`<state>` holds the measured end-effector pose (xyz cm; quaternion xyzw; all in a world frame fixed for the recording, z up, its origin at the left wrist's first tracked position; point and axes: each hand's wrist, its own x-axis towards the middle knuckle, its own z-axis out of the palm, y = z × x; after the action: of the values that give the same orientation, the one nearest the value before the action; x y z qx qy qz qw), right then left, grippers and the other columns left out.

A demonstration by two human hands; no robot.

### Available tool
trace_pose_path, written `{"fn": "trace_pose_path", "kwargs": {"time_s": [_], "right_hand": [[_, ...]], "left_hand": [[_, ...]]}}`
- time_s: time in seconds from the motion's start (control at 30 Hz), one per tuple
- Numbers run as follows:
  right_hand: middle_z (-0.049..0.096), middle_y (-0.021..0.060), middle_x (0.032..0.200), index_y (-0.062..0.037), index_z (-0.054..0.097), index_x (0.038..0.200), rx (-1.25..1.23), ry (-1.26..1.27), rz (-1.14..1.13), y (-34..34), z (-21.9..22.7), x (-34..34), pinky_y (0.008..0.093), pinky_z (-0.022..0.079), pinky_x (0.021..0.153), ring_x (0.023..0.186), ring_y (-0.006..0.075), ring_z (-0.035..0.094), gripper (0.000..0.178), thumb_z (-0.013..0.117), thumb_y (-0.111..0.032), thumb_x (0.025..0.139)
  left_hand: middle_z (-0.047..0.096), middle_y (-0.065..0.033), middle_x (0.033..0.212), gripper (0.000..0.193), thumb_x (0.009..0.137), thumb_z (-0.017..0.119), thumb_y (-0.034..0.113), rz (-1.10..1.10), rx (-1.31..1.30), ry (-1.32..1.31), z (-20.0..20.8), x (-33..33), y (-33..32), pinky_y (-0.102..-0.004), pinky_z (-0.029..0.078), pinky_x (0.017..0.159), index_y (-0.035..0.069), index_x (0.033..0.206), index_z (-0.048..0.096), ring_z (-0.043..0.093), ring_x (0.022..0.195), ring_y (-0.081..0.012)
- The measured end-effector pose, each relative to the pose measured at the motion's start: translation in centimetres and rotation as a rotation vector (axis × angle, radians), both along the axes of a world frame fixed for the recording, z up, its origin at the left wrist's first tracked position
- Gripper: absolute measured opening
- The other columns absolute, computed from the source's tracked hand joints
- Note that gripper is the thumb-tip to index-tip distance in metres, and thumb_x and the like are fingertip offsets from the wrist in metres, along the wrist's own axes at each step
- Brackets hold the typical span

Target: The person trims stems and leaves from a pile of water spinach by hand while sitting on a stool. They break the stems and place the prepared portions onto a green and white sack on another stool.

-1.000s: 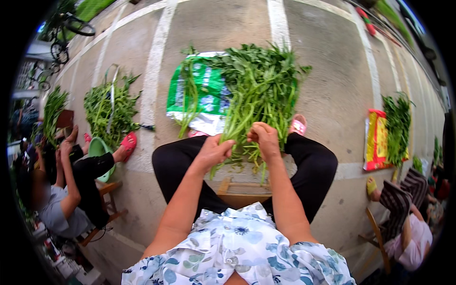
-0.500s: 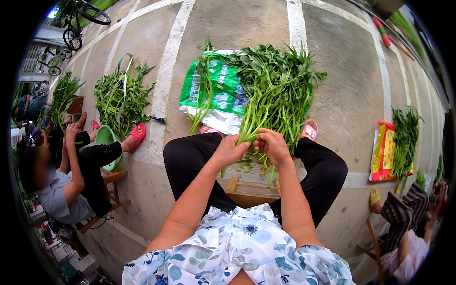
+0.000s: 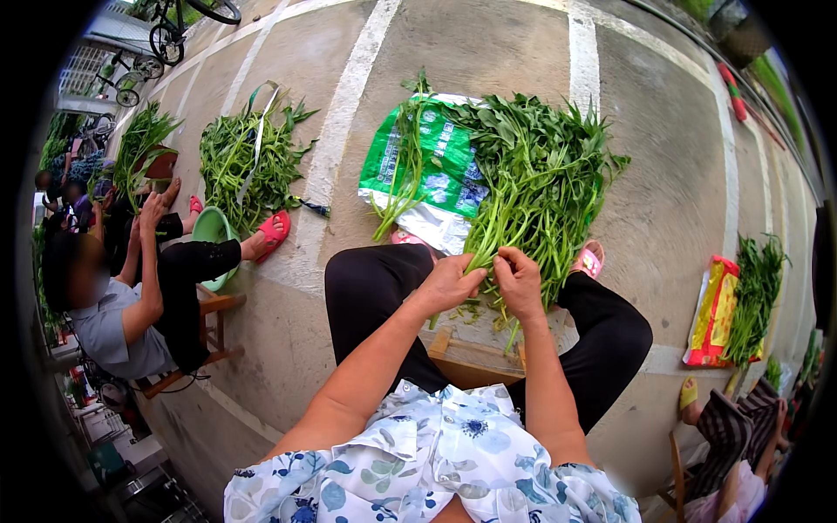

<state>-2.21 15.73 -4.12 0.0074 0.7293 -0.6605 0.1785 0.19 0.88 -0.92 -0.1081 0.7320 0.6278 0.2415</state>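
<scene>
Closed around the stem ends of a bunch of water spinach is my left hand. Right beside it, my right hand has thumb and fingers pinched together at the stems; what exactly sits between those fingertips is hidden. The bunch's leafy end rests against a larger heap of water spinach, long green stems toward me and leaves away. Under the heap lies a green and white plastic sack. A thin separate bundle of stems lies across the sack's left side.
Between my knees stands a low wooden stool, with stem scraps on the ground beyond it. At left, a seated person is near a green basin and another greens pile. On the right, greens lie on a red-yellow sack.
The whole scene has shifted rightward in the view. My right hand's fingers have curled in more tightly beside the stems, while my left hand keeps its hold on the bunch.
</scene>
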Motion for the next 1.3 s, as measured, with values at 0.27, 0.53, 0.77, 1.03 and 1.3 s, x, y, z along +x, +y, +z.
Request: {"fn": "trace_pose_path", "kwargs": {"time_s": [0.27, 0.53, 0.77, 1.03, 1.3], "right_hand": [[0.055, 0.0024, 0.065, 0.0026, 0.056, 0.087, -0.317, -0.202, -0.294, -1.2, -0.7, 0.2, 0.0198, 0.04, 0.048, 0.054, 0.0067, 0.049, 0.012, 0.052, -0.007, 0.081], [0.051, 0.0009, 0.061, 0.0033, 0.054, 0.089, -0.069, 0.068, -0.35, -0.5, -1.6, 0.1, 0.0211, 0.036, 0.045, 0.05, 0.0067, 0.045, 0.013, 0.052, -0.006, 0.081], [0.053, 0.0024, 0.061, 0.0029, 0.055, 0.092, -0.333, -0.337, -0.305, 1.2, -1.6, -0.3, 0.0219, 0.041, 0.046, 0.049, 0.0091, 0.049, 0.015, 0.051, -0.007, 0.081], [0.061, 0.0182, 0.074, -0.0026, 0.064, 0.081, 0.581, 0.068, 0.463, 0.5, -8.1, 4.3, 0.0393, 0.047, 0.066, 0.068, 0.0321, 0.059, 0.019, 0.051, -0.014, 0.072], [0.061, 0.0183, 0.087, -0.0079, 0.065, 0.091, 0.633, 0.003, 0.798, 0.5, -7.7, 5.9, 0.0398, 0.046, 0.076, 0.084, 0.0331, 0.058, 0.026, 0.052, -0.015, 0.07]], "left_hand": [[0.05, 0.0029, 0.054, 0.017, 0.086, 0.049, 0.018, 0.054, 0.098, -0.023, -0.4, -0.2, 0.3, -0.019, 0.031, 0.041, 0.004, 0.08, 0.057, 0.039, 0.046, -0.0021], [0.05, 0.0027, 0.054, 0.016, 0.086, 0.05, 0.018, 0.055, 0.034, -0.028, -0.9, -0.2, 1.1, -0.0194, 0.031, 0.039, 0.004, 0.08, 0.056, 0.04, 0.043, -0.0028], [0.048, 0.0006, 0.054, 0.015, 0.088, 0.048, 0.016, 0.39, 0.179, -0.116, -0.3, -0.7, -1.3, -0.0182, 0.028, 0.035, 0.002, 0.087, 0.055, 0.036, 0.037, -0.0042], [0.052, -0.0007, 0.056, 0.015, 0.084, 0.054, 0.017, 0.479, -0.009, 0.024, 4.2, -4.7, -6.5, -0.0181, 0.03, 0.035, 0.003, 0.088, 0.057, 0.039, 0.04, -0.0039], [0.052, -0.0006, 0.058, 0.016, 0.084, 0.053, 0.018, 0.439, -0.32, 0.277, -1.3, -8.7, -12.1, -0.0204, 0.034, 0.038, 0.002, 0.082, 0.056, 0.041, 0.041, -0.0052]]}}
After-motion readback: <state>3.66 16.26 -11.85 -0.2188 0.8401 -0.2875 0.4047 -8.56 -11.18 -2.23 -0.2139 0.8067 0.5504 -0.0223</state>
